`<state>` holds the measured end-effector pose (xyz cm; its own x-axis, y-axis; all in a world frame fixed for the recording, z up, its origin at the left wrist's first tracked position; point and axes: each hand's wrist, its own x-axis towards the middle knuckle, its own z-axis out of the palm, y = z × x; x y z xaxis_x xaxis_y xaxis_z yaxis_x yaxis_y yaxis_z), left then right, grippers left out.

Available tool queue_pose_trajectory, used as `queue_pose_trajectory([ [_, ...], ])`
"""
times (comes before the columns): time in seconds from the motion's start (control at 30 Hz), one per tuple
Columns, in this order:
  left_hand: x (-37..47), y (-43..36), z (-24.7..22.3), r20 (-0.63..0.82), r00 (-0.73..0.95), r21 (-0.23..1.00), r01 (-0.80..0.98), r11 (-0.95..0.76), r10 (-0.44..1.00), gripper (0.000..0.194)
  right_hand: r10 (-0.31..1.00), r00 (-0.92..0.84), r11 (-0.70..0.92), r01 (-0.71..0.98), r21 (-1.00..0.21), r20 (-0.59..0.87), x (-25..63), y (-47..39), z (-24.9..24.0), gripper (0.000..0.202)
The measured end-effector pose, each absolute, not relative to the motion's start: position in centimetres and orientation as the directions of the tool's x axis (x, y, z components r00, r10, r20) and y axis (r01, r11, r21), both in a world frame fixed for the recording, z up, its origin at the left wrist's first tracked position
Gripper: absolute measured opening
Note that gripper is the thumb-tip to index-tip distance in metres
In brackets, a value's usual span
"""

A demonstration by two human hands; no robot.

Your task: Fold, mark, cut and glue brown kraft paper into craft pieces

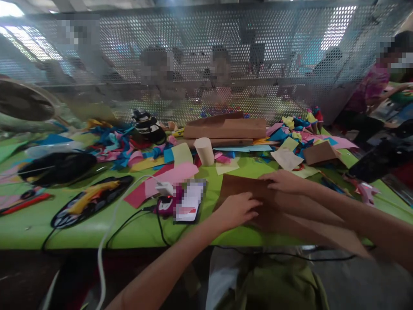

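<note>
A large sheet of brown paper [240, 185] lies on the green table in front of me, creased, with layers that overlap toward the right. My left hand [237, 210] rests on its left part, fingers stretched out and slightly apart. Higher up, at the sheet's far edge, my right hand [284, 181] lies on the paper with its fingers pointing left. Part of the sheet hangs past the table's front edge under my right forearm. A smartphone [191, 202] is left of my left hand.
Beyond the paper stand a cream paper roll [204, 151] and folded brown paper [226, 128]. Coloured scraps [118, 142] litter the back. Left lie a dark insole [92, 201], a white cable [111, 228] and a purple power adapter [167, 206]. A pink glue gun [366, 191] lies right.
</note>
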<state>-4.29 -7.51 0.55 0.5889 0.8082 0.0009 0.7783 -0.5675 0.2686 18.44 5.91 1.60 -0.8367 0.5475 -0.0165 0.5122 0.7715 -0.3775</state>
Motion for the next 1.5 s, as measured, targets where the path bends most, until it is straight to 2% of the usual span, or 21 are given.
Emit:
queue_pose_trajectory([
  [0.1,-3.6,-7.2,-1.4,0.051,0.605,0.204,0.773,-0.601,0.795,0.055,0.564,-0.824,0.780,0.511,-0.363,0.052,17.1,6.8,1.7,0.055],
  [0.17,-3.4,-7.1,-2.5,0.048,0.605,0.204,0.773,-0.601,0.795,0.063,0.603,-0.790,0.770,0.537,-0.345,0.115,17.1,6.7,1.9,0.056],
  [0.27,-3.3,-7.2,-3.3,0.019,0.590,0.236,0.782,-0.577,0.807,0.065,0.676,-0.700,0.732,0.599,-0.325,0.230,19.2,5.7,2.5,0.053],
  [0.4,-3.5,-7.4,-2.5,-0.002,0.591,0.262,0.779,-0.570,0.806,0.063,0.784,-0.478,0.610,0.711,-0.351,0.395,25.6,3.5,3.0,0.044],
  [0.5,-3.5,-7.5,-1.7,-0.031,0.587,0.264,0.786,-0.560,0.809,0.059,0.834,-0.417,0.537,0.765,-0.357,0.361,30.6,1.7,1.9,0.041],
  [0.67,-3.5,-8.8,-1.2,-0.055,0.546,0.210,0.825,-0.525,0.836,0.059,0.812,-0.558,0.580,0.736,-0.349,0.172,33.7,-2.0,-2.1,0.043],
  [0.9,-3.2,-11.1,1.1,-0.026,0.508,0.183,0.849,-0.496,0.861,0.043,0.809,-0.567,0.587,0.770,-0.251,0.154,31.0,-6.0,-4.8,0.053],
  [1.13,0.3,-8.6,-1.8,0.004,0.619,0.209,0.767,-0.606,0.785,0.065,0.780,-0.619,0.615,0.729,-0.302,0.094,28.5,-7.7,-3.8,0.055],
  [1.2,0.7,-8.2,-3.0,0.026,0.627,0.210,0.758,-0.618,0.778,0.066,0.763,-0.639,0.627,0.694,-0.353,0.098,28.6,-7.2,-3.1,0.054],
  [1.3,0.6,-8.1,-3.8,0.039,0.623,0.218,0.757,-0.616,0.781,0.067,0.771,-0.608,0.628,0.676,-0.386,0.189,29.1,-5.0,-1.6,0.045],
  [1.4,0.4,-8.2,-3.6,0.037,0.627,0.230,0.753,-0.617,0.778,0.067,0.808,-0.520,0.589,0.735,-0.336,0.278,29.0,-1.0,-0.5,0.044],
  [1.5,0.3,-8.2,-3.3,0.027,0.627,0.238,0.752,-0.614,0.779,0.066,0.826,-0.520,0.563,0.787,-0.253,0.219,27.7,3.8,-0.7,0.043],
])
